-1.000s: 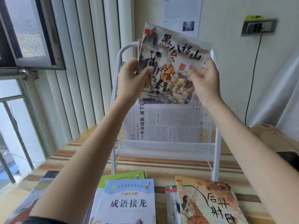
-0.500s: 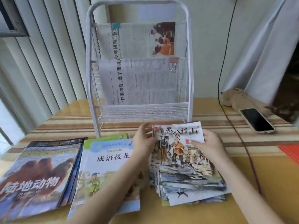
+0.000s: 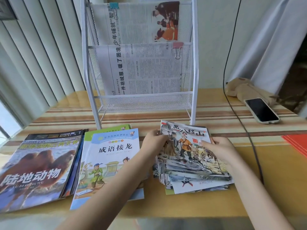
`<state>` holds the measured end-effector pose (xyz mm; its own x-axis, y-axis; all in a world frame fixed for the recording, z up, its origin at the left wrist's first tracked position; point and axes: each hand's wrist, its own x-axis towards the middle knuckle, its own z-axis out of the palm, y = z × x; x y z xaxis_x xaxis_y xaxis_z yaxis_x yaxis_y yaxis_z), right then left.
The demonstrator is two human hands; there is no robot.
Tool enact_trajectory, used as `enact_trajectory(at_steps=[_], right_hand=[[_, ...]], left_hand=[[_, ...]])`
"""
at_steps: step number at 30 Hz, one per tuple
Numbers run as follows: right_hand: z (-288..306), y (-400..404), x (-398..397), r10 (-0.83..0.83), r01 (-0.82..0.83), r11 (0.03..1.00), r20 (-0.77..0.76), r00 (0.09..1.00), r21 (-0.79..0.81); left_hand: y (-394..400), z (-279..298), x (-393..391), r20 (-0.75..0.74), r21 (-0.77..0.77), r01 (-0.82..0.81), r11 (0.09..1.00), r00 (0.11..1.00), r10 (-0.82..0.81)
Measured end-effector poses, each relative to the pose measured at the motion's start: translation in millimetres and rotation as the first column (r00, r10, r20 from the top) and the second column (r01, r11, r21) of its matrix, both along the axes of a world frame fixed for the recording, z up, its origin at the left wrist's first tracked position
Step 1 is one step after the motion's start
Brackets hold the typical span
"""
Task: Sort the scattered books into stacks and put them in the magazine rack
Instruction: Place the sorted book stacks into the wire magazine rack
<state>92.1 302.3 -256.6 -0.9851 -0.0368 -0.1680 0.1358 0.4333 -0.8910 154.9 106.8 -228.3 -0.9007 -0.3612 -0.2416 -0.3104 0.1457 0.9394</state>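
Note:
A thin picture book (image 3: 186,145) with painted figures lies on top of a fanned stack of picture books (image 3: 196,178) at the table's front right. My left hand (image 3: 155,141) grips its left edge and my right hand (image 3: 216,146) holds its right edge. Left of that stack lies a pale blue book (image 3: 109,163) over a green one. Further left sits a stack topped by a camel-cover book (image 3: 38,173). The white wire magazine rack (image 3: 194,67) stands behind, with newspapers (image 3: 141,68) clipped in its two upper tiers.
A phone (image 3: 261,110) lies at the right by a brown plush toy (image 3: 240,88). A black cable (image 3: 239,113) runs down the wall and across the table. Red sheets (image 3: 297,145) poke in at the right edge. Vertical blinds (image 3: 41,55) hang at the left.
A second ago both hands held the picture book up in front of the rack's top tier. They have brought it down onto the right-hand stack on the table.

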Motion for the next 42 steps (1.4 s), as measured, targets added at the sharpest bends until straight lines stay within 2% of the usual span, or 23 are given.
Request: enact_trajectory(at_steps=[4,6,11,13,16,18,21,23,26,29,33,35,36,37,39,40,42], right_hand=[[-6,2,4,-0.038,0.029,0.99,-0.066,0.997,-0.138],[-5,3,5,-0.073,0.05,0.974,-0.096,0.993,-0.221],[-5,3,8,-0.204,0.136,0.93,-0.173,0.963,-0.342],[-1,2,14,-0.241,0.137,0.918,-0.249,0.938,-0.373],[13,1,19,-0.228,0.042,0.904,-0.396,0.889,-0.425],[25,1,21,-0.206,-0.043,0.879,-0.458,0.865,-0.475],[43,-1,22,-0.19,-0.182,0.774,-0.495,0.848,-0.607],[54,-4,19,-0.193,-0.256,0.714,-0.535,0.823,-0.651],[56,-3,12,-0.114,-0.304,0.728,-0.546,0.83,-0.614],[36,-1,12,-0.088,-0.265,0.749,-0.487,0.869,-0.607],[30,-5,14,-0.142,-0.212,0.743,-0.46,0.877,-0.635],[29,-5,15,-0.126,-0.212,0.766,-0.465,0.876,-0.607],[30,-4,15,-0.112,-0.221,0.776,-0.475,0.873,-0.591],[31,-4,16,-0.109,-0.233,0.774,-0.486,0.867,-0.589],[31,-4,16,-0.106,-0.259,0.764,-0.51,0.854,-0.592],[34,-6,18,-0.108,-0.266,0.757,-0.517,0.849,-0.596],[39,-10,21,-0.133,-0.26,0.736,-0.51,0.85,-0.626]], left_hand=[[9,-4,1,-0.1,-0.053,0.016,0.998,0.995,-0.021],[13,-4,0,-0.171,-0.032,0.004,0.999,0.985,-0.009],[20,-2,3,-0.299,0.28,-0.013,0.96,0.949,0.1],[20,0,4,-0.313,0.321,-0.016,0.947,0.942,0.122],[16,12,6,-0.233,0.399,0.024,0.917,0.969,0.076],[13,21,10,-0.279,0.447,0.126,0.886,0.96,0.004],[7,38,10,-0.464,0.345,0.241,0.907,0.884,-0.058],[4,51,8,-0.534,0.261,0.256,0.931,0.842,-0.082],[1,55,9,-0.521,0.218,0.275,0.936,0.844,-0.126],[6,51,14,-0.507,0.121,0.338,0.933,0.83,-0.235],[15,44,11,-0.498,-0.03,0.238,0.971,0.838,-0.221],[14,37,11,-0.5,-0.283,0.084,0.955,0.837,-0.222],[13,36,12,-0.508,-0.358,0.044,0.933,0.829,-0.234],[12,35,14,-0.505,-0.348,0.061,0.936,0.828,-0.242],[10,31,15,-0.512,-0.17,0.183,0.968,0.823,-0.246],[10,30,14,-0.528,-0.131,0.206,0.97,0.814,-0.245],[9,34,13,-0.585,-0.15,0.153,0.977,0.783,-0.213]])
